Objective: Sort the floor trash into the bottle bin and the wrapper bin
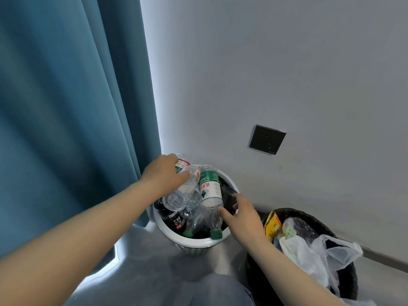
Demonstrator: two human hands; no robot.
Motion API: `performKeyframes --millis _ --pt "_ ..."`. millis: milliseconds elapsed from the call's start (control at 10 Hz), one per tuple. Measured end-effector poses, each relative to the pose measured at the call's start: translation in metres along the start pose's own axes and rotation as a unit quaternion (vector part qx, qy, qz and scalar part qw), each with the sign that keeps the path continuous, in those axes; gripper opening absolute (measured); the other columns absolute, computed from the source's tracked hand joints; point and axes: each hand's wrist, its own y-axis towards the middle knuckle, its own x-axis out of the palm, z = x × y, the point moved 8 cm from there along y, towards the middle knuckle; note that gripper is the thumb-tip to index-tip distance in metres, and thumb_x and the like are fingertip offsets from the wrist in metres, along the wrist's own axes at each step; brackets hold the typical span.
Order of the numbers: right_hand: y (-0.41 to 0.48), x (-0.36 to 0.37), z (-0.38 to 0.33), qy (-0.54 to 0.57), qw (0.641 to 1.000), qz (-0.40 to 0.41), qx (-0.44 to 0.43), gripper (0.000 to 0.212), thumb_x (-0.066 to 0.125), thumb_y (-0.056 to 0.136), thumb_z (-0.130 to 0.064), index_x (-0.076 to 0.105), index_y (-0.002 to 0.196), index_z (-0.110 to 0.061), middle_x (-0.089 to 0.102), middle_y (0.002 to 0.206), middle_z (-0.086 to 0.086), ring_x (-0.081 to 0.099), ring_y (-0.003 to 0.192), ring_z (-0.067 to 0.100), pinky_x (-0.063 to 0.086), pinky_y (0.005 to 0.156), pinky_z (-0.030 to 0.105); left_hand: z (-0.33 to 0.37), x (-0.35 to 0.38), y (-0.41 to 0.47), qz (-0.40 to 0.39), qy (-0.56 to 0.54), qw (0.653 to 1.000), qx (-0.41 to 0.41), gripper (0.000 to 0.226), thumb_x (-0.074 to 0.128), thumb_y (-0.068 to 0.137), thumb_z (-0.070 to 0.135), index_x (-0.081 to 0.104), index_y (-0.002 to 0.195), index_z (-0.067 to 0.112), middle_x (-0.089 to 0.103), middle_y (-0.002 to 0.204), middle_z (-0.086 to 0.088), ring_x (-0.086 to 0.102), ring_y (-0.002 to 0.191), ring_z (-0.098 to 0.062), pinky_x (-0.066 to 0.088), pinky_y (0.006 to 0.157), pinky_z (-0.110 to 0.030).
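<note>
Head cam, aimed down at a room corner. L hand (164,173) is wrapped round a clear bottle (184,188) w/ red-white label. Thumb is laid across the label. Bottle is held tilted, base toward cam, above the left-rear part of the bottle bin (194,241). A bit of another label is seen behind the knuckles; whether that is held too can't be told.

R hand (241,214) is kept loose, fingers fairly straight & spread, nothing gripped. Index tip is set against the green-label bottle (210,186), just below its label, at the bin's right side. That bottle is laid slanting on top of the pile, w/ a green cap (216,234) at the near rim.

Bottle bin: white, round, perforated wall, packed w/ bottles, mostly clear ones. A dark bottle (174,219) & a second green cap (187,233) are noted on the near-left side.

Wrapper bin (350,281): black-lined, placed just beside the bottle bin on its right & nearer cam. Thin plastic bags (320,250) & a yellow wrapper (272,226) are seen inside.

Surroundings: teal curtain (66,107) at left, grey wall w/ dark socket (267,140) behind the bins, grey floor (150,266). A jeans-clad knee (220,290) is seen at bottom edge.
</note>
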Motion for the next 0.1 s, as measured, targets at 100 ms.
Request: performKeyframes --millis 100 --pt "-0.0114 -0.0272 -0.0012 0.030 0.999 0.041 -0.015 0.054 0.062 0.086 -0.047 0.048 0.131 -0.021 0.061 0.114 -0.001 0.061 0.099 0.017 0.051 0.081 0.032 0.0189 -0.0187 -0.0220 0.059 0.024 0.995 0.073 0.037 0.056 0.087 0.041 0.057 0.116 0.017 0.062 0.112 -0.003 0.058 0.094 -0.022 0.049 0.074 -0.032"
